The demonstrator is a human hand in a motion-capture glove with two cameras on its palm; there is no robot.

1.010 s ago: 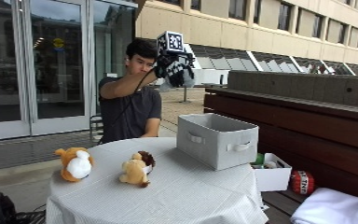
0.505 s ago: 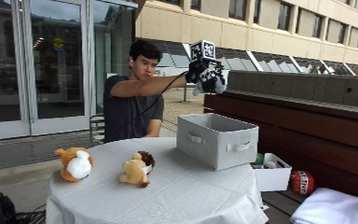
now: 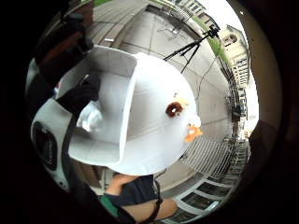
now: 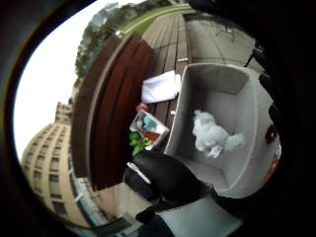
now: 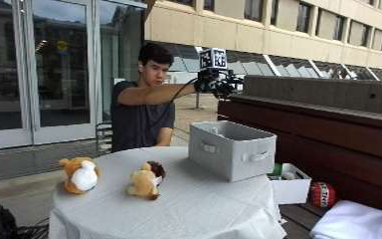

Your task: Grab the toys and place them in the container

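A grey fabric container [image 5: 234, 149] stands on the right side of the round white table [image 5: 197, 214]. My gloved right hand [image 5: 212, 82] hangs high above it, fingers relaxed and holding nothing. A pale grey plush toy [image 4: 212, 133] lies on the floor of the container [image 4: 247, 98], also seen as the pale toy [image 3: 89, 116] in the little finger side view. An orange and white plush [image 5: 80, 174] and a tan plush with a brown head [image 5: 146, 180] sit on the table's left half, apart from the container.
A small white box [image 5: 290, 186] with items, a red object [image 5: 321, 194] and a white cloth [image 5: 360, 224] lie beside the table on the right, below a dark wooden wall [image 5: 323, 119]. A tripod [image 3: 191, 46] stands on the pavement beyond the table.
The gloved hand has swung from in front of the person's head to the right, over the container, and now sits slightly lower. The two plush toys on the table have not moved.
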